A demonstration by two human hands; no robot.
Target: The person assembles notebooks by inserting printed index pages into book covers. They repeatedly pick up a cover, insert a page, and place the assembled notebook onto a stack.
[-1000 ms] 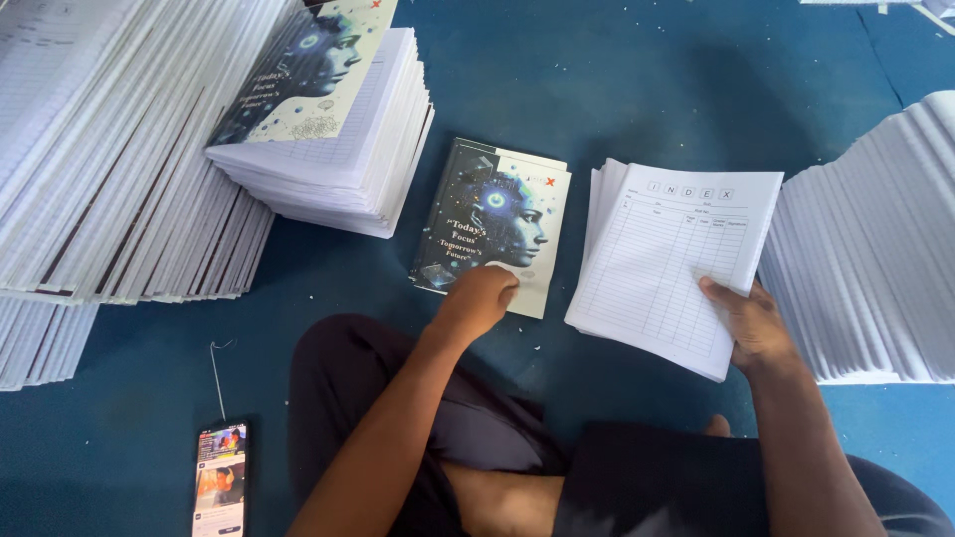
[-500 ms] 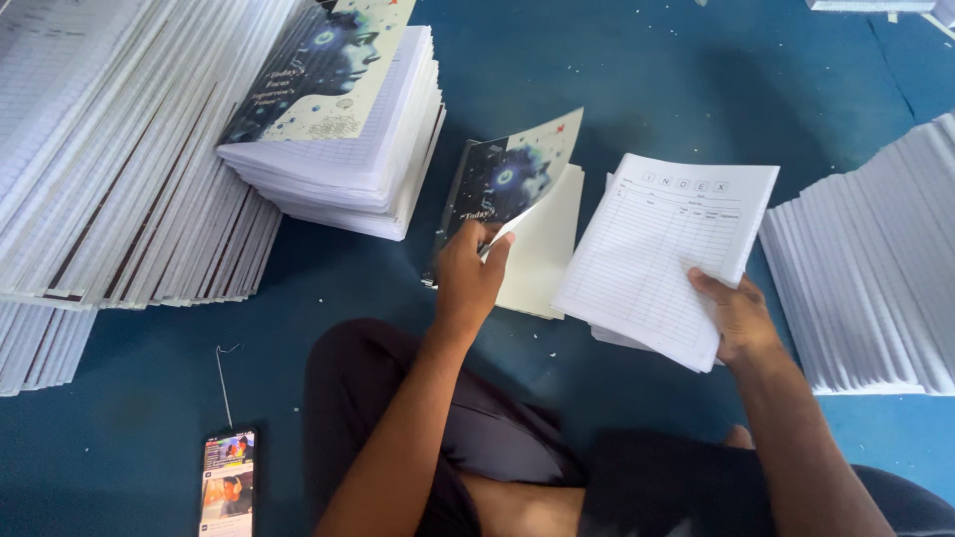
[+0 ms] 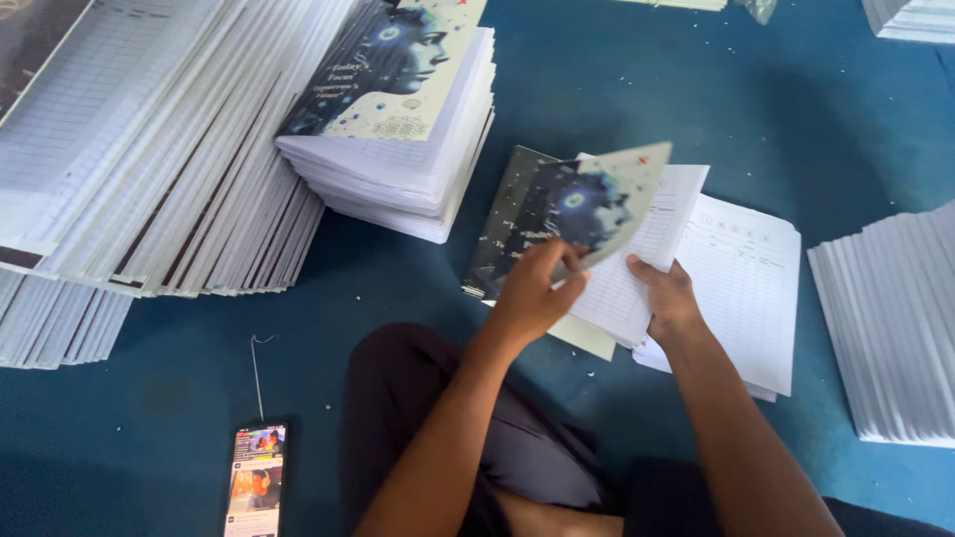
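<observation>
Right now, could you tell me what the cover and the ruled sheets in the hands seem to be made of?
Cover: probably thin glossy card; it bows where lifted and shows a printed picture. Ruled sheets: plain matte white paper, seemingly, thin and lined.

Person, seen from above: both forearms bare, no sleeves in view. Left hand (image 3: 532,298) and right hand (image 3: 671,298) ungloved, no rings, watch or wristband visible. Dark, plain trousers (image 3: 448,428) cover the legs, cloth creased at the lap.

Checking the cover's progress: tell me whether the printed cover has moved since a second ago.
Yes. The left hand has lifted the printed cover off the blue floor, swinging it rightward over the ruled sheets.
</observation>
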